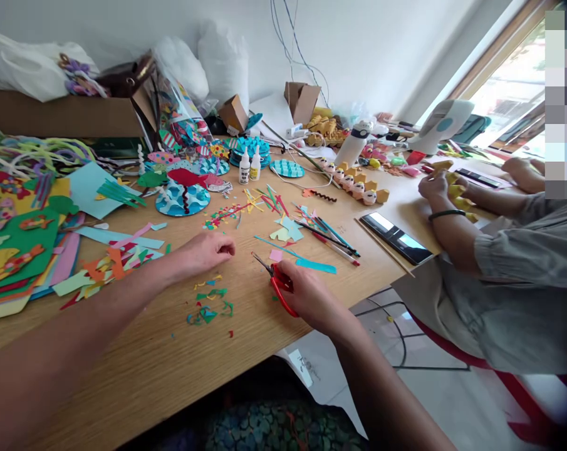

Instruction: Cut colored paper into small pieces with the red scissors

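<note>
My right hand [306, 294] grips a pair of red-handled scissors [276, 279], their blades pointing up and left just above the wooden table [170, 351]. My left hand [208, 250] rests on the table with its fingers curled into a pinch; whatever it holds is too small to make out. Small green, yellow and red paper scraps [208, 307] lie between my two hands. A light blue paper strip [311, 264] lies just beyond my right hand.
Coloured paper sheets [20, 250] are piled at the left. Blue paper discs with fish [182, 197], two glue bottles [249, 166], pens [334, 241] and a black phone [396, 238] lie further back. Another person sits at the right, hands [436, 185] on yellow pieces.
</note>
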A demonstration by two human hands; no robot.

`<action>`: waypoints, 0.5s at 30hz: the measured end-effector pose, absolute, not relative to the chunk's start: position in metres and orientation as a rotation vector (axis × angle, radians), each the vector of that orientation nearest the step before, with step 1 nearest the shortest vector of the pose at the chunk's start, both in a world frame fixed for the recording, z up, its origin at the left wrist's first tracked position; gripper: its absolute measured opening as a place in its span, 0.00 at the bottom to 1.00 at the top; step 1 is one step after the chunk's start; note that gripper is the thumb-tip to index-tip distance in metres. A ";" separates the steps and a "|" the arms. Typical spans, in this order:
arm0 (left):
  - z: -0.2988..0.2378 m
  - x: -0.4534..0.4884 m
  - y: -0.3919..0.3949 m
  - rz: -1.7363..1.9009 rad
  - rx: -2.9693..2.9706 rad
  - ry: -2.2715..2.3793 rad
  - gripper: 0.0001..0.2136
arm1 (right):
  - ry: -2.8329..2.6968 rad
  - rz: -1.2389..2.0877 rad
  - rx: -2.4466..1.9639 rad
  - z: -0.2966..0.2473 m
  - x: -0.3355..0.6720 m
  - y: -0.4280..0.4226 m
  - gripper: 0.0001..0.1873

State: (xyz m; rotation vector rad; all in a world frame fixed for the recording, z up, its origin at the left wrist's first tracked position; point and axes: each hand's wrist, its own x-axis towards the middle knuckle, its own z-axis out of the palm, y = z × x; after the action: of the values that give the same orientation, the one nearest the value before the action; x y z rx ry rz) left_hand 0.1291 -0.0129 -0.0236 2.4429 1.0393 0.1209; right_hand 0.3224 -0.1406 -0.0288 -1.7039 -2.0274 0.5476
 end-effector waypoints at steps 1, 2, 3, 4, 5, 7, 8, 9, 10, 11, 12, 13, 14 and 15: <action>-0.023 0.131 -0.021 0.095 2.449 0.989 0.09 | -2.046 0.541 -1.708 -0.029 0.325 -0.142 0.07; -0.022 0.132 -0.028 0.070 2.458 0.945 0.09 | -2.057 0.536 -1.720 -0.029 0.327 -0.144 0.06; -0.021 0.133 -0.034 0.050 2.468 0.908 0.10 | -2.062 0.533 -1.737 -0.029 0.329 -0.146 0.06; -0.020 0.133 -0.040 0.032 2.477 0.877 0.10 | -2.064 0.532 -1.754 -0.029 0.330 -0.148 0.05; -0.018 0.133 -0.045 0.017 2.484 0.856 0.10 | -2.070 0.530 -1.763 -0.029 0.332 -0.149 0.04; -0.016 0.132 -0.053 -0.003 2.492 0.827 0.11 | -2.098 0.523 -1.744 -0.030 0.332 -0.151 0.03; -0.014 0.132 -0.057 -0.006 2.492 0.816 0.11 | -2.112 0.518 -1.722 -0.031 0.332 -0.151 0.03; -0.013 0.131 -0.060 -0.006 2.490 0.809 0.11 | -2.117 0.511 -1.704 -0.033 0.331 -0.152 0.03; -0.012 0.131 -0.063 -0.005 2.489 0.803 0.11 | -2.105 0.504 -1.698 -0.035 0.330 -0.151 0.04; -0.011 0.130 -0.067 -0.002 2.487 0.797 0.11 | -2.080 0.496 -1.703 -0.038 0.329 -0.151 0.05; -0.010 0.129 -0.069 0.003 2.486 0.793 0.11 | -2.048 0.489 -1.717 -0.041 0.328 -0.151 0.05; -0.010 0.128 -0.072 0.010 2.484 0.795 0.11 | -2.016 0.483 -1.734 -0.043 0.327 -0.150 0.05; -0.009 0.127 -0.074 0.020 2.482 0.796 0.11 | -1.985 0.481 -1.753 -0.045 0.326 -0.149 0.06; -0.009 0.126 -0.076 0.030 2.477 0.801 0.10 | -1.958 0.480 -1.774 -0.047 0.325 -0.148 0.06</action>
State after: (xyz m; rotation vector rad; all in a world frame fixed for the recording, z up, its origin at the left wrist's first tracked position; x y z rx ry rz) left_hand 0.1262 -0.0765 -0.0090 2.4765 0.8008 0.0304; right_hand 0.3250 -0.1479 -0.0468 -1.7736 -1.9582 0.4800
